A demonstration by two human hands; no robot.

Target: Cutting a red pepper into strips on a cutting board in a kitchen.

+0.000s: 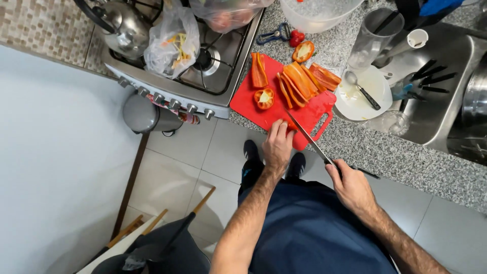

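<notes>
A red cutting board [253, 106] lies on the speckled granite counter [395, 152] beside the stove. On it are several orange-red pepper strips [299, 81] and a pepper end piece [264, 98]. My left hand [277, 144] presses a small pepper piece [291, 125] at the board's near edge. My right hand [351, 186] grips the handle of a long knife [307, 138], whose blade rests by my left fingers on that piece.
A gas stove [218, 76] with a kettle [124, 25] and plastic bags stands left. A white plate with spoon [362, 91], a blender jar [373, 35], a bowl [317, 12], a peeler [274, 35] and a sink [446, 96] lie behind and right.
</notes>
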